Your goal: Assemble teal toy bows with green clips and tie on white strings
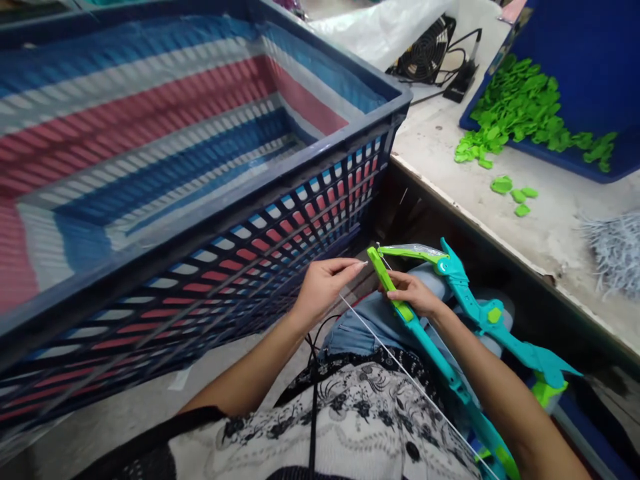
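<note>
My left hand is closed in a pinch on the end of a thin white string. That string slants down across my lap to the bottom right. My right hand is wrapped round the bright green end of a teal and green plastic toy bow, which lies over my knees. A narrow gap separates my left fingertips from the tip of the green part. The bow's curved, jointed side stretches to the right, and its long straight bar passes beneath my right forearm.
A large dark blue plastic crate with a striped lining stands at the left. On the white worktable are a blue bin, loose green pieces, a black fan and a bundle of pale strings. The table edge runs beyond my knees.
</note>
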A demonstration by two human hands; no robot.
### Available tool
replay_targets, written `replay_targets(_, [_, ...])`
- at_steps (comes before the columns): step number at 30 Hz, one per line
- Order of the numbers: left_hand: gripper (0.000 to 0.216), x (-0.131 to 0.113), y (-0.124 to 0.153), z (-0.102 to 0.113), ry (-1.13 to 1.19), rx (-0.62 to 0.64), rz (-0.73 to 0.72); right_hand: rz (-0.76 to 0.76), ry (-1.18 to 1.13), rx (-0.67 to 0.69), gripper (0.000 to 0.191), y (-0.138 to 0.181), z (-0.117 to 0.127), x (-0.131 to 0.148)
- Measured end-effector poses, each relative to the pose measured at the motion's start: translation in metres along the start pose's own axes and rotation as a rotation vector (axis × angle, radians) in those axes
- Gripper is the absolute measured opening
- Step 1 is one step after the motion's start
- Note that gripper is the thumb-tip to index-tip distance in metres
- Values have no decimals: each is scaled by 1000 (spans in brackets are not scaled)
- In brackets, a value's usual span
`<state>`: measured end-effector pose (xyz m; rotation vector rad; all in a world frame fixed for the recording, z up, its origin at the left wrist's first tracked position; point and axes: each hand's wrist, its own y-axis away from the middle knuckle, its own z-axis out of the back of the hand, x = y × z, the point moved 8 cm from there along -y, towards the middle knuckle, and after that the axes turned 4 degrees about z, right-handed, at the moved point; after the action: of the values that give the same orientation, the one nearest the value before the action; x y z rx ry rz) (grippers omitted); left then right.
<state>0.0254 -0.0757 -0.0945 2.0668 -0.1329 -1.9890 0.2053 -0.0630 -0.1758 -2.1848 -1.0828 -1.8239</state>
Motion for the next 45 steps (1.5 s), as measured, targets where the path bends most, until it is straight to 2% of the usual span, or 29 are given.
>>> replay_targets(9, [13, -27, 4, -10, -192, -76, -236, -4, -10, -1, 67, -1, 1, -4])
replay_targets(17, [17, -33, 14, -20, -478, -167, -411, 27, -31, 3, 63, 0, -3, -1])
replay_targets(21, [20, -35, 19, -28, -638, -145, -496, 46, -37, 11, 63, 2, -4, -2])
replay_targets(26, [19, -31, 19, -30, -729, -127, -467, 70, 20, 18, 63, 2, -5, 0])
replay_targets(29, [16, -28, 17, -28, -644, -116, -418, 102, 67, 18, 63, 1, -4, -2])
replay_targets(33, [32, -26, 14, -28, -510, -79, -394, 185, 179, 41, 61, 3, -6, -1])
replay_targets(36, [24, -25, 14, -28, -532, -64, -395, 380, 415, -49, 49, 9, -8, 25])
replay_targets(40, [23, -24, 15, -26, -571, -62, -404, 713, 654, -269, 32, 22, -21, 89])
replay_targets(42, [23, -25, 16, -25, -581, -64, -407, 814, 714, -281, 23, 24, -35, 115])
replay_targets(45, [21, -28, 16, -25, -581, -53, -399, 895, 786, -246, 7, 20, -52, 135])
